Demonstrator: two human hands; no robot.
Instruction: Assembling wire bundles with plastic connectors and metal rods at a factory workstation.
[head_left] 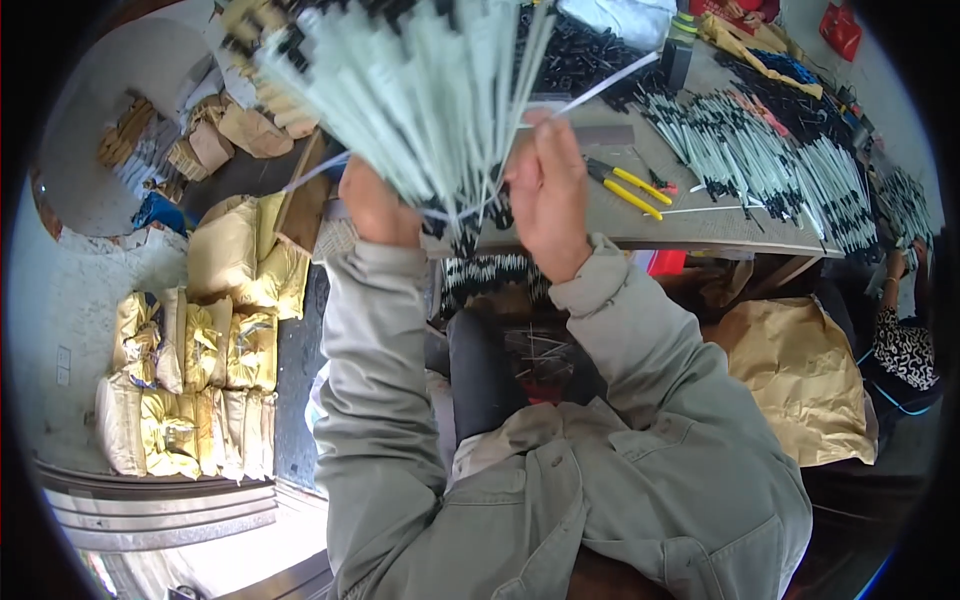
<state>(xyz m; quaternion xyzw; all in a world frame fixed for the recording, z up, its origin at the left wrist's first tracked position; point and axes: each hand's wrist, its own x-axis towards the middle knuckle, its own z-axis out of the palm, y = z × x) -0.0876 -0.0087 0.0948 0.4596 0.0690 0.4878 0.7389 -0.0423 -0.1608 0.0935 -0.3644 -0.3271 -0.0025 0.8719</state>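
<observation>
Above the near edge of the counter, the left hand is wrapped around the lower side of a bundle of pale sticks, while the right hand pinches what, through the blur, looks like a white strip, presumably to keep the black-ended base gathered. Yellowish bags are stacked at left, a brown paper sack sits at right, contents hidden.

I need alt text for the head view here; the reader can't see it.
A person's left hand and right hand hold between them a fanned, blurred bundle of thin pale sticks with black lower ends. On the worktable, yellow-handled pliers and more pale-and-black sticks lie to the right; sacks are stacked at left.
</observation>
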